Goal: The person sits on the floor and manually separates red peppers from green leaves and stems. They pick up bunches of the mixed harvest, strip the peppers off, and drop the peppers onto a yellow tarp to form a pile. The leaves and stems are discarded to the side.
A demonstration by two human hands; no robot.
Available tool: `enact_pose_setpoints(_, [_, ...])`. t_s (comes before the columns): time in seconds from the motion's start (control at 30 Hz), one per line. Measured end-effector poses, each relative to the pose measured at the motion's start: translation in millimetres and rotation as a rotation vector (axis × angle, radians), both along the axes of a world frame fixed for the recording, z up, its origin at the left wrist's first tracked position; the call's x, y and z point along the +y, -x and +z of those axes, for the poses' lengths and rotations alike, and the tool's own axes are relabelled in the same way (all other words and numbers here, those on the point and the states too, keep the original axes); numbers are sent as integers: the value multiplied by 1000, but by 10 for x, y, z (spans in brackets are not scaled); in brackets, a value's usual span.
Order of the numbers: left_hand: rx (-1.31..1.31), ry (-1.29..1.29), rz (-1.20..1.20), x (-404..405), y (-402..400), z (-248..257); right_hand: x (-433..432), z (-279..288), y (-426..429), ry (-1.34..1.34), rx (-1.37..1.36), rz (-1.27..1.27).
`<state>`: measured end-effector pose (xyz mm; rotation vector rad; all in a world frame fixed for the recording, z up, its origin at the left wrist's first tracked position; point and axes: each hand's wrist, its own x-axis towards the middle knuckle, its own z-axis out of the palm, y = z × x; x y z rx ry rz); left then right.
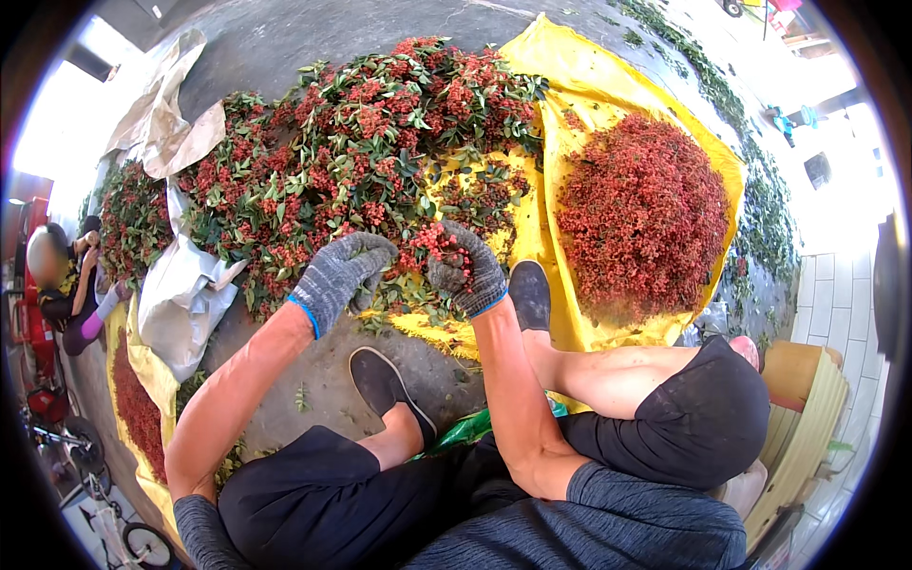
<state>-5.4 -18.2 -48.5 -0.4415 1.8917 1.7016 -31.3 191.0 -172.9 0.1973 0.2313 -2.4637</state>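
Note:
My right hand [467, 271], in a grey knitted glove with a blue cuff, is closed on a cluster of red berries [433, 241]. A few berries show between its fingers. Close by on the left, my left hand [345, 276] wears a matching glove, its fingers curled with thumb and fingertips together; whether it pinches anything is hidden. Beyond both hands spreads a large heap of leafy branches with red berries [356, 135]. To the right, a mound of red berry clusters [641, 214], largely without leaves, lies on a yellow woven sheet [577, 64].
Loose leaves and darker berries lie on a yellow sheet part [524, 167] past my right hand. A white sack [185, 299] lies left. Another person [75, 285] sits far left near more branches and a berry pile [135, 399]. Leaves [766, 206] litter the right floor.

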Motion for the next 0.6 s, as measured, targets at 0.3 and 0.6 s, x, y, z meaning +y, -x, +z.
enact_pose_setpoints(0.3, [-222, -180, 40, -116, -189, -291, -123, -124, 77, -117, -348, -75])
enact_pose_setpoints(0.6, [-344, -79, 64, -204, -564, -496, 1517, -307, 523, 186, -237, -877])
